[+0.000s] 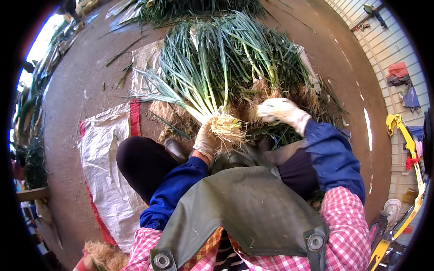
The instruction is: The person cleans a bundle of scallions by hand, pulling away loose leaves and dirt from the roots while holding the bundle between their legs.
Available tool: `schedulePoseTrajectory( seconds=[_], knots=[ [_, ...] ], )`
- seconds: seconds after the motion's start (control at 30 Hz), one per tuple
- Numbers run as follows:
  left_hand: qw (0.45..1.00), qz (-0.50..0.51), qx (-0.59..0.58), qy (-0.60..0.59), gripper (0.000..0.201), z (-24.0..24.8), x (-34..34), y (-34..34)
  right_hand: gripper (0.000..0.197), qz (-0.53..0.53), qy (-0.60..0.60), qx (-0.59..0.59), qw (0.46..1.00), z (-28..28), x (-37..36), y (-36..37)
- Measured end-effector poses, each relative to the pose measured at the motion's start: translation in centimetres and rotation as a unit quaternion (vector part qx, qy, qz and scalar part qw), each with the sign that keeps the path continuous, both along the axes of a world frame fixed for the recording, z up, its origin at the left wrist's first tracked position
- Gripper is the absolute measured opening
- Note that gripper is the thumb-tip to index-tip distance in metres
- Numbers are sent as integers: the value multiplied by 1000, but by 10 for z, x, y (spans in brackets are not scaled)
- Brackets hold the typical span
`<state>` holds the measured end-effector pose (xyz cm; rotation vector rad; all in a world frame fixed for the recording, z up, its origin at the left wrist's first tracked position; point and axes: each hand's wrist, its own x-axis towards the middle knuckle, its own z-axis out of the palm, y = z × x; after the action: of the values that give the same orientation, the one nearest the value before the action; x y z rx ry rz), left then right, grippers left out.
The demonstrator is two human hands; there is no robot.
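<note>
My left hand (206,141), in a pale glove, is closed around the lower stalks of a bunch of green onions (204,101). Their pale, stringy roots (227,128) point toward me, and the green leaves fan out up and to the left. To the right of the roots is my right hand (282,113), also gloved. Its fingers point left and are drawn together beside brown, rooty stalk ends; whatever is between them is hidden. Just beyond both hands lies a big heap of green onions (235,54), leaves away from me and roots on the near side.
A white sack with red edges (106,158) lies flat on the brown floor at left. Another leafy pile (199,10) is at the far edge. My bent knees (142,158) flank the work. A yellow metal arm (411,144) stands along the right wall.
</note>
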<state>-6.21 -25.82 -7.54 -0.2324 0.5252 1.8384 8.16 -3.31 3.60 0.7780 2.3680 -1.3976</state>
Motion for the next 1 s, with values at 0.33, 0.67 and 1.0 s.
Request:
schedulePoseTrajectory(
  seconds=[0.33,0.67,1.0],
  knots=[
    [997,44,-53,17,22,55,2,-49,37,135,31,-361,922,29,-63,-122],
    [964,189,-186,-36,16,-18,29,-15,28,178,-81,-302,933,34,-26,-119],
    [946,16,-223,233,19,19,14,-41,52,31,-117,-358,926,-57,-89,-52]
  ],
)
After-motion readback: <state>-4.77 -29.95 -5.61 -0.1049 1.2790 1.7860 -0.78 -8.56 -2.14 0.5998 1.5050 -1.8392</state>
